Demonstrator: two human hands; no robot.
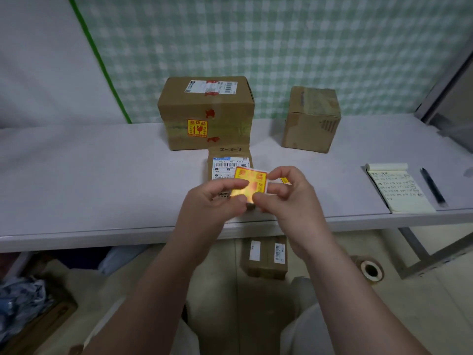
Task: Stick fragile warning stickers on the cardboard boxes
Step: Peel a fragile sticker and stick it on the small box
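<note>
1. Hands meet just above the near edge of the worktop (76, 175): the left hand (215, 201) and the right hand (286, 193) both pinch a yellow-and-red fragile sticker (252, 181), fingers clenched on its lower edge and right side.
2. It hangs over a small flat box (230, 162) bearing a white shipping label, likely its target.
3. Being thin and glossy, the sticker should be near weightless, limp and prone to curl or cling to skin; holding it by the corners seems safest.
4. A large box (204, 111) behind already carries a fragile sticker on its front; a cube-shaped box (311, 119) to the right shows none.
5. Also on the pale, smooth worktop: a notepad (399, 188) and a pen (432, 185), well to the right.
6. A green checked curtain (281, 47) hangs behind; another box (266, 257) sits on the floor below.
</note>
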